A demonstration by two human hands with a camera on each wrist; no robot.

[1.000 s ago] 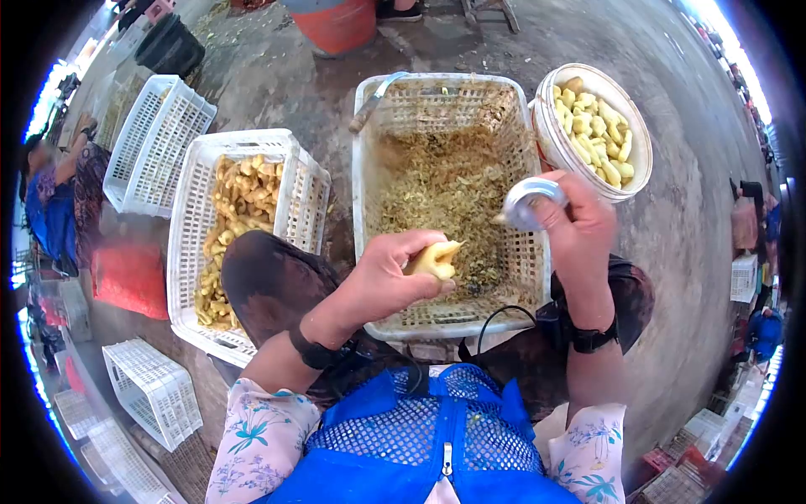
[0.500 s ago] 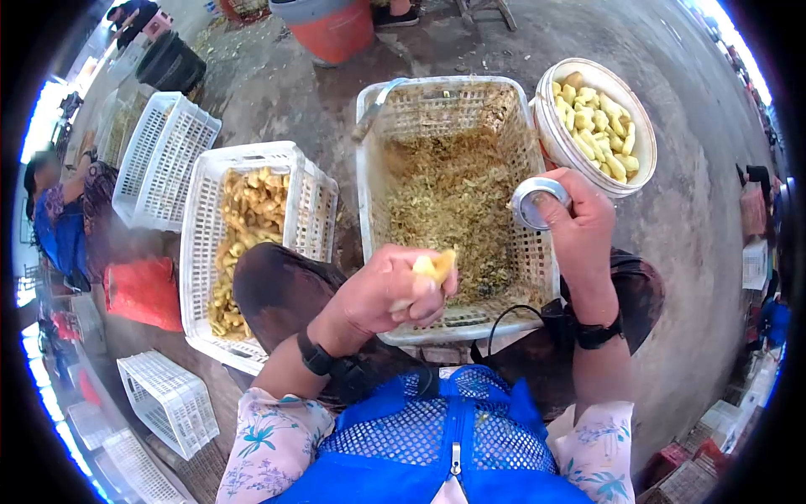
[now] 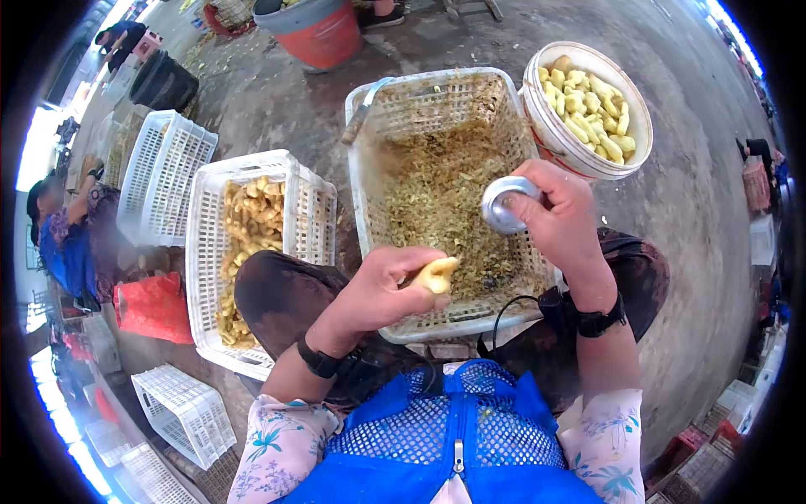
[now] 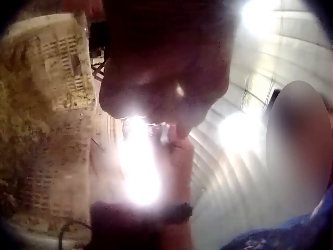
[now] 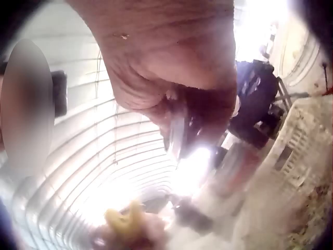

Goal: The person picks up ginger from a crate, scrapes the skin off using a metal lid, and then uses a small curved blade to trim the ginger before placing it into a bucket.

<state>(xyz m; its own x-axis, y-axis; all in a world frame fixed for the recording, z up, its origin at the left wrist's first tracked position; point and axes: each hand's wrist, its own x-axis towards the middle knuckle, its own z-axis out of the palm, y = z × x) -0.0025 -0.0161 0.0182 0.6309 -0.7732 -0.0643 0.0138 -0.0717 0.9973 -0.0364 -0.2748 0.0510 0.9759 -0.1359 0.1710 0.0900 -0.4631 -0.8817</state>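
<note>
In the head view my left hand [image 3: 378, 290] grips a knobby yellow ginger root [image 3: 437, 275], its pale end sticking out past the thumb. My right hand [image 3: 564, 220] pinches a round silver metal lid [image 3: 495, 213] between thumb and fingers, a short way above and right of the ginger. Both hands are over a white plastic crate [image 3: 357, 185] that holds a thick layer of wet peelings [image 3: 437, 189]. The left wrist view is dark and glared, hiding the ginger. The right wrist view shows the lid's edge [image 5: 179, 133] under the fingers.
Left of the knee stands a white crate [image 3: 197, 252] of ginger [image 3: 252, 206]. A white bucket [image 3: 537, 92] with pale peeled ginger [image 3: 592, 109] is at the right. A wooden-handled knife [image 3: 357, 124] lies across the peelings crate's rim. Another person [image 3: 67, 244] sits at far left.
The left hand has turned the ginger: fingers wrapped over it half a second ago, and now it shows beyond the thumb. The right hand has moved left with the lid, closer to the ginger.
</note>
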